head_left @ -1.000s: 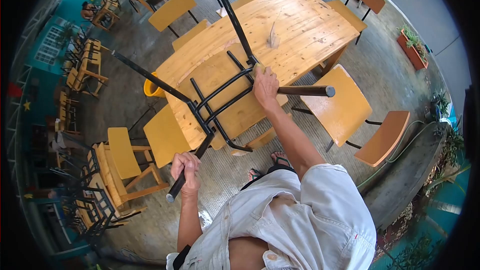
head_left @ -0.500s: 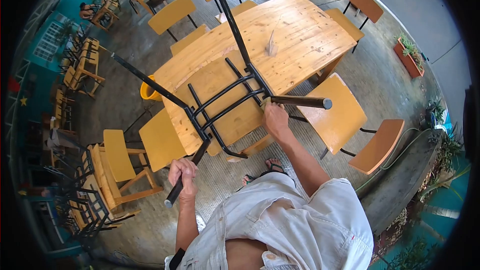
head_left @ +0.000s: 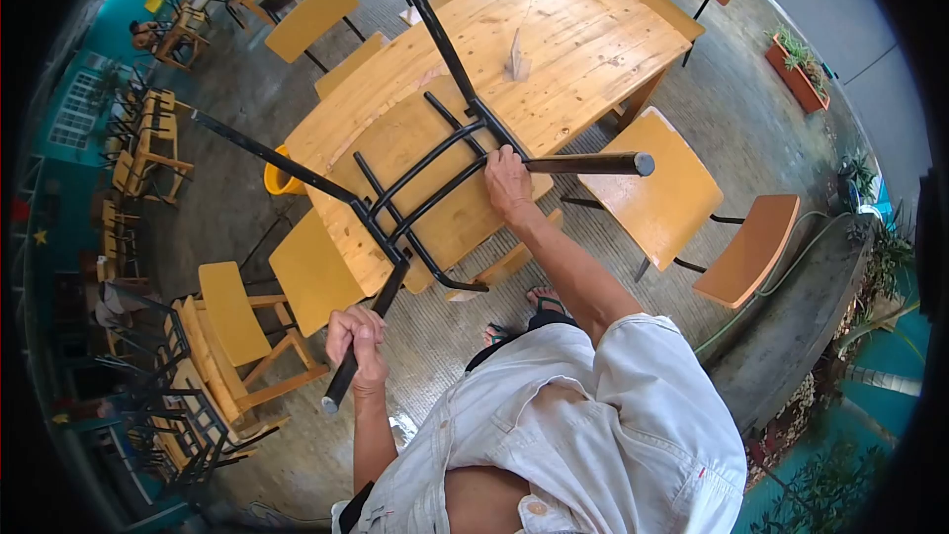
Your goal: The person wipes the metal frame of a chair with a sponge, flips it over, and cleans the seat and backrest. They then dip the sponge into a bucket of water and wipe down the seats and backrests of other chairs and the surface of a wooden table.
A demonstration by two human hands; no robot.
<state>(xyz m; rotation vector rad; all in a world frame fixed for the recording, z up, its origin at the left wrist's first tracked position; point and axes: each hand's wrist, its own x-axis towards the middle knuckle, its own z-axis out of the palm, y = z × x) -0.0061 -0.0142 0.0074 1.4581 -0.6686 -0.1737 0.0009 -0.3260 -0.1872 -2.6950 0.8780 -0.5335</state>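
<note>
An upside-down chair (head_left: 467,222) rests with its wooden seat on the near end of a wooden table (head_left: 583,40), its black metal legs pointing up and outward. My left hand (head_left: 358,341) is wrapped around the near left leg, close to its capped end. Where the near right leg meets the side tube, my right hand (head_left: 507,181) is closed over the black frame, fingers curled round the metal. Whatever may lie under those fingers is hidden. Part of the chair's backrest (head_left: 519,255) shows below the seat, past the table edge.
Yellow chairs stand around the table, one close on the right (head_left: 652,188) and another on the left (head_left: 311,272). A yellow bucket (head_left: 281,176) is beyond the table's left side. Further right are a planter (head_left: 797,71) and a concrete ledge (head_left: 791,326).
My right hand has slid up along the frame, away from me, past the leg's joint. My left hand keeps its hold on the leg. The whole view has shifted slightly.
</note>
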